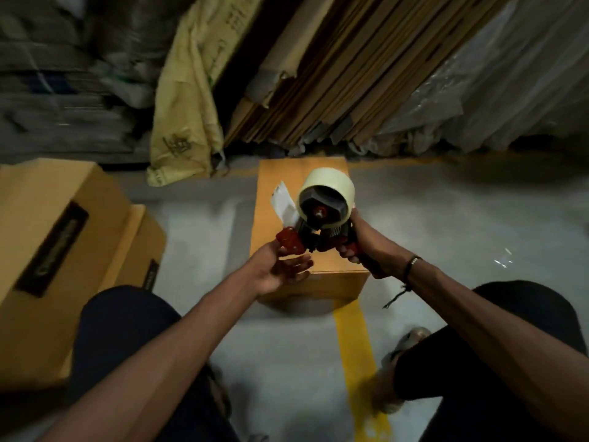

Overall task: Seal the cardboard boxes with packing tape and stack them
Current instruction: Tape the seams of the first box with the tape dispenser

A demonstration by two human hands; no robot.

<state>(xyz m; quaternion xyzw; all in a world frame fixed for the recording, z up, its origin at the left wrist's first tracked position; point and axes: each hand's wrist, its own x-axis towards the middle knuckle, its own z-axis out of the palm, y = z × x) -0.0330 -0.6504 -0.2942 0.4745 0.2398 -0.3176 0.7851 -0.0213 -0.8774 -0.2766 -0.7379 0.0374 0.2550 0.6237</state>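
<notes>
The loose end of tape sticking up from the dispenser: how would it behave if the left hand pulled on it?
The loose tape end stands curled and unsupported above the red dispenser, so it is probably thin and floppy. It would likely cling to the left hand, whose fingers are near the dispenser's red front. The right hand grips the handle, so the roll should unwind rather than shift.

a cardboard box [302, 224] sits on the floor [197, 237] straight ahead, between the person's knees and a leaning stack of flat cardboard sheets [344, 78] behind it. the tape dispenser [318, 218] is above the box, left hand [280, 272] at its front, right hand [366, 250] on its handle. two stacked boxes [63, 250] stand to the left
</notes>
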